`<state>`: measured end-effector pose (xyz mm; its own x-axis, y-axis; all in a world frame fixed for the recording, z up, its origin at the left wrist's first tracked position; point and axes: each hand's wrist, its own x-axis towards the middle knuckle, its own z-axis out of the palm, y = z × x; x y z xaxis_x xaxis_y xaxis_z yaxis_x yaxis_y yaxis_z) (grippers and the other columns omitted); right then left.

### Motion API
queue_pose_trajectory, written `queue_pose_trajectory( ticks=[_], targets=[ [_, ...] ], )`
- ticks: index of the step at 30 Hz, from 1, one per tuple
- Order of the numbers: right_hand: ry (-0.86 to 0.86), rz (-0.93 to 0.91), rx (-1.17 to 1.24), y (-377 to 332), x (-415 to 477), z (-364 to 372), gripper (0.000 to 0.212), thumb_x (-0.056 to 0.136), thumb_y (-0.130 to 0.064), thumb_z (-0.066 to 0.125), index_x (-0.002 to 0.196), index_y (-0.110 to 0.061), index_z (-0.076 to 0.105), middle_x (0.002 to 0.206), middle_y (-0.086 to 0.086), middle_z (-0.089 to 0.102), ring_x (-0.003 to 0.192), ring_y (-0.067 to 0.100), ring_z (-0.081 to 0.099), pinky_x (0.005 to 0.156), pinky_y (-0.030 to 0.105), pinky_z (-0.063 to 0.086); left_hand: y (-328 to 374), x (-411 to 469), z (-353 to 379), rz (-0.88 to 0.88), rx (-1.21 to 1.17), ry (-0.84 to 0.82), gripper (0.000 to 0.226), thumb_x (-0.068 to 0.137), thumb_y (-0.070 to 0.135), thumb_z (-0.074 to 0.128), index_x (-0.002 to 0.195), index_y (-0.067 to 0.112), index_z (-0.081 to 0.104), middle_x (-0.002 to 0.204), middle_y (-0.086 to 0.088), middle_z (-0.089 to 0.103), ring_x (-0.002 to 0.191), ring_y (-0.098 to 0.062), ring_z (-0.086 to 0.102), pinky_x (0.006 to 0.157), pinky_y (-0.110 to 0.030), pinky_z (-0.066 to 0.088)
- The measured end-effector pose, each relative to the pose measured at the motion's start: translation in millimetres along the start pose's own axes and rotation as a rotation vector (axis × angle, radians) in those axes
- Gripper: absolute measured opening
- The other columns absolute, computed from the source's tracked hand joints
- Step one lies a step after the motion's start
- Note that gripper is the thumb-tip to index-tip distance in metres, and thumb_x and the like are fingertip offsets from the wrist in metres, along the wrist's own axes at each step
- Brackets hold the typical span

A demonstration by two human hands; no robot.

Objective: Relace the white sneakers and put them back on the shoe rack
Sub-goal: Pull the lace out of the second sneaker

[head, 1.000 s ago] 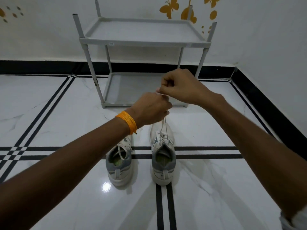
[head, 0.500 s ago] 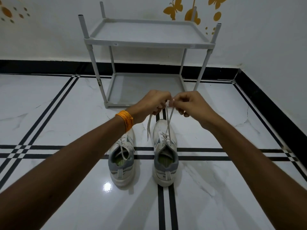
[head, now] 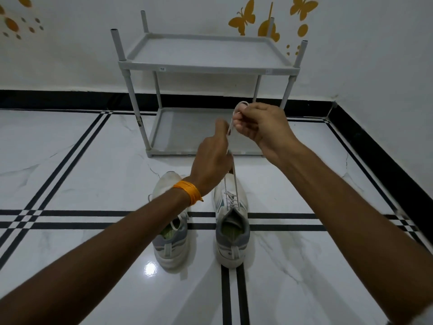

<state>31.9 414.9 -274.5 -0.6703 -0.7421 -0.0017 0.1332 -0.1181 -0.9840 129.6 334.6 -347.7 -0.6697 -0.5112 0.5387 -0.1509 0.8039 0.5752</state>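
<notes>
Both hands, left hand [head: 212, 158] and right hand [head: 262, 127], pinch the lace [head: 230, 181] pulled up from the right sneaker [head: 232, 231], shoe rack [head: 206, 66] behind.

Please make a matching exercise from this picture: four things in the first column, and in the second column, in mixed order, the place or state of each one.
Things:
1. right sneaker
2. left sneaker
3. shoe rack
4. right hand

Place or state:
A. stands against the wall, both shelves bare
B. pinches a loop of lace
C. on the floor, its laces pulled up to the hands
D. on the floor, partly hidden under the forearm with the orange band

Pairs: 1-C, 2-D, 3-A, 4-B
</notes>
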Motion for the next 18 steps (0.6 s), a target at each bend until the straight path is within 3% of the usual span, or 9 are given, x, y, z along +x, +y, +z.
queue_pose_trajectory(
  ticks=[2, 5, 8, 11, 14, 16, 18],
  targets=[
    [0.099, 0.134, 0.251, 11, 6, -10, 0.014, 0.093, -0.005, 0.060, 0.102, 0.005, 0.066, 0.082, 0.012, 0.068, 0.074, 0.016, 0.069, 0.072, 0.024, 0.061, -3, -6, -5, 0.029, 0.009, 0.006, 0.040, 0.085, 0.016, 0.069, 0.110, 0.010, 0.039, 0.065, 0.001, 0.055, 0.050, -0.020, 0.057, 0.045, -0.030, 0.044],
    [0.241, 0.300, 0.483, 35, 9, -19, 0.005, 0.093, 0.002, 0.058, 0.090, 0.004, 0.062, 0.081, 0.016, 0.065, 0.071, 0.019, 0.068, 0.062, 0.024, 0.061, -2, -14, -8, 0.142, 0.075, 0.024, 0.043, 0.084, 0.032, 0.071, 0.107, 0.006, 0.047, 0.063, 0.005, 0.049, 0.048, -0.018, 0.052, 0.046, -0.024, 0.044],
    [0.337, 0.393, 0.524, 57, 10, -26, 0.010, 0.094, 0.006, 0.055, 0.084, 0.004, 0.059, 0.080, 0.018, 0.062, 0.068, 0.021, 0.067, 0.058, 0.026, 0.062, -8, -15, -2, 0.199, 0.137, 0.015, 0.032, 0.085, 0.037, 0.069, 0.084, 0.009, 0.053, 0.058, 0.003, 0.051, 0.048, -0.017, 0.047, 0.047, -0.028, 0.041],
    [0.318, 0.484, 0.508, 71, 8, -30, 0.013, 0.095, 0.008, 0.051, 0.084, 0.006, 0.057, 0.081, 0.020, 0.060, 0.070, 0.023, 0.064, 0.059, 0.028, 0.060, -12, -12, 1, 0.042, 0.012, -0.025, 0.029, 0.083, 0.027, 0.073, 0.066, 0.012, 0.055, 0.049, 0.015, 0.040, 0.044, -0.002, 0.038, 0.048, -0.015, 0.029],
    [0.282, 0.539, 0.428, 81, 6, -33, 0.010, 0.094, 0.009, 0.052, 0.087, 0.008, 0.059, 0.085, 0.022, 0.061, 0.075, 0.025, 0.065, 0.061, 0.031, 0.061, -9, -6, -7, -0.115, -0.170, -0.310, 0.026, 0.082, 0.019, 0.072, 0.062, 0.007, 0.061, 0.049, 0.010, 0.048, 0.044, -0.002, 0.041, 0.049, -0.012, 0.032],
    [0.239, 0.587, 0.366, 84, 4, -37, 0.009, 0.093, 0.008, 0.053, 0.098, 0.011, 0.060, 0.097, 0.025, 0.065, 0.083, 0.028, 0.069, 0.067, 0.034, 0.062, -5, 1, -18, -0.341, -0.427, -0.619, 0.023, 0.083, 0.013, 0.067, 0.062, 0.006, 0.061, 0.052, 0.004, 0.047, 0.046, -0.008, 0.037, 0.046, -0.017, 0.031],
    [0.194, 0.629, 0.195, 83, -1, -37, 0.023, 0.092, 0.000, 0.056, 0.113, 0.009, 0.058, 0.108, 0.025, 0.068, 0.087, 0.030, 0.072, 0.068, 0.034, 0.063, -6, 5, -26, -0.565, -0.607, -0.839, 0.029, 0.085, 0.012, 0.062, 0.056, 0.013, 0.055, 0.053, 0.003, 0.039, 0.047, -0.010, 0.030, 0.046, -0.020, 0.026]
  ],
)
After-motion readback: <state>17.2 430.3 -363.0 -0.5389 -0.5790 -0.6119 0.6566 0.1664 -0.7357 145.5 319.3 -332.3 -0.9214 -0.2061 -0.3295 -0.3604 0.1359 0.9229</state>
